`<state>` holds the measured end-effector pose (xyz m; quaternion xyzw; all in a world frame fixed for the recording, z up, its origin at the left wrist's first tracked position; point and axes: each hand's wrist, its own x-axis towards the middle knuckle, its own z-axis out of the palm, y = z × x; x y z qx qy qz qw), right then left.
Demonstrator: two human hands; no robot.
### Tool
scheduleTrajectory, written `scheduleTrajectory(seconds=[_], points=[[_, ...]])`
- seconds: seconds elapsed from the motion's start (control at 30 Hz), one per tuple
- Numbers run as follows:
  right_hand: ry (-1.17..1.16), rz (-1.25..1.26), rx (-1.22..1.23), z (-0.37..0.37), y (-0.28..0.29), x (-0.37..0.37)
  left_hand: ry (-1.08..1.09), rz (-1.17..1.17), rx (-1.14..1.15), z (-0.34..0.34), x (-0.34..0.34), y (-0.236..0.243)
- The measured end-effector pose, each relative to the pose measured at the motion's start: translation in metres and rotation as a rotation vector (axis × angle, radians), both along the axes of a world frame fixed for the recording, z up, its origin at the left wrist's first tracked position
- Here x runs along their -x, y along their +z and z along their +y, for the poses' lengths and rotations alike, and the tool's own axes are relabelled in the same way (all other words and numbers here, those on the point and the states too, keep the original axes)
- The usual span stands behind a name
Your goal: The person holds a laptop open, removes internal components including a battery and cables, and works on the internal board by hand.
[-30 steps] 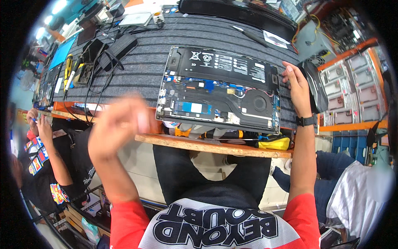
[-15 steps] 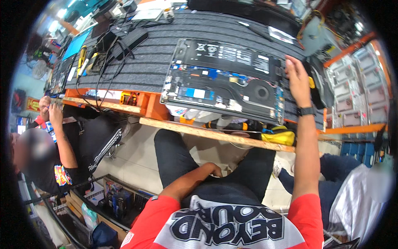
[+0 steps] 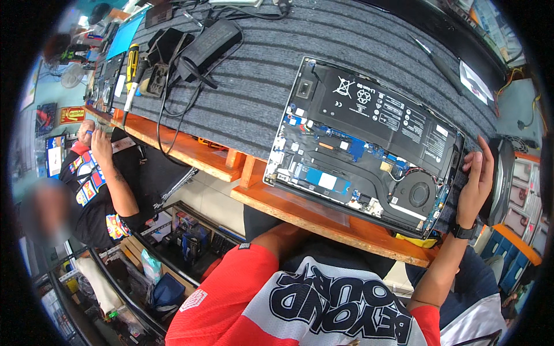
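An opened laptop (image 3: 392,151) lies on the ridged grey mat (image 3: 265,95), showing its black battery, blue boards and round fan. My right hand (image 3: 477,179) is open beside the laptop's right edge, fingers loosely extended, near a black curved object (image 3: 501,181). My left forearm (image 3: 288,236) drops down toward my lap and runs out of sight under the wooden bench edge (image 3: 329,216), so that hand is hidden. A dark pointed tool (image 3: 438,69) and a white paper (image 3: 474,81) lie behind the laptop.
A black power adapter (image 3: 210,49), cables, a yellow-handled screwdriver (image 3: 134,60) and a blue mat (image 3: 124,34) are at the upper left. Another person (image 3: 115,190) sits at the left, hands together. A black metal rack (image 3: 173,230) of items is behind me; clear cases (image 3: 522,193) stand at right.
My left hand has dropped from the bench front out of sight toward my lap. My right hand stays by the laptop. The view has turned, shifting the laptop rightward in the picture.
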<state>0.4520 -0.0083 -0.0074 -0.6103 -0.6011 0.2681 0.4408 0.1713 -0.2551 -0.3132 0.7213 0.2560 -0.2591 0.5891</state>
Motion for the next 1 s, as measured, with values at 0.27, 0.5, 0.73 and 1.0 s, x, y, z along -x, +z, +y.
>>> scheduleTrajectory(seconds=[0.27,0.5,0.73,1.0], points=[[0.021,0.009,-0.025,0.002,-0.001,0.0,0.167,-0.251,-0.259,0.048,0.025,0.028],[0.067,0.06,-0.08,0.008,-0.012,-0.02,0.144,0.011,-0.196,0.049,0.052,0.08],[0.036,0.121,-0.033,0.003,0.016,0.001,0.23,-0.535,-0.002,0.08,0.168,0.323],[0.516,0.094,0.115,-0.025,0.092,0.133,0.733,-0.693,-0.597,0.242,0.21,0.391]])
